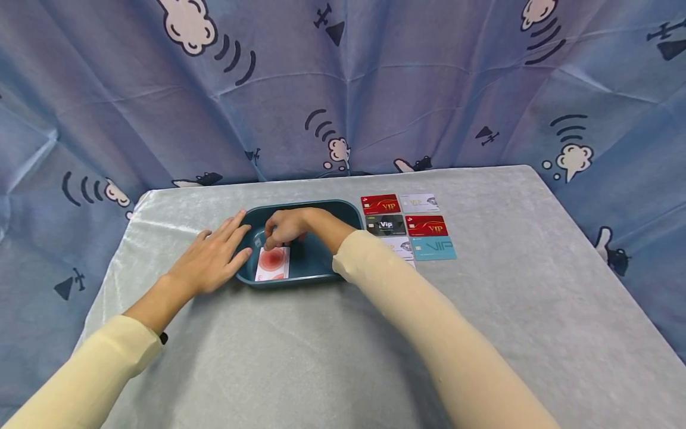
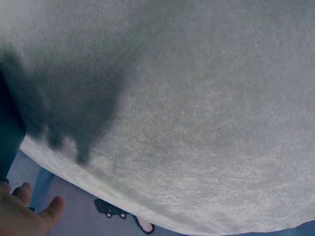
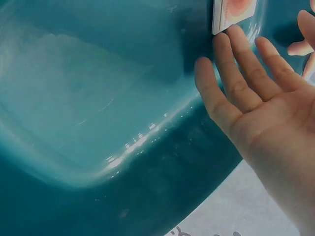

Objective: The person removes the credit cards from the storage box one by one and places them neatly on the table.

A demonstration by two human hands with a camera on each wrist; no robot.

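Note:
A dark teal tray sits on the table with a stack of white cards inside, the top one bearing a red circle. My left hand rests against the tray's left end, fingers extended toward the rim. Reaching down into the tray, my right hand has its fingertips at the far edge of the stack. In the right wrist view, the right hand's fingers are loosely extended, with two tips touching the edge of the card stack. Only part of the left hand shows in the left wrist view.
Right of the tray, several cards lie face up in two columns, among them a red VIP card, a black one and a teal one. My right sleeve covers part of the lower ones. A patterned blue curtain hangs behind the table.

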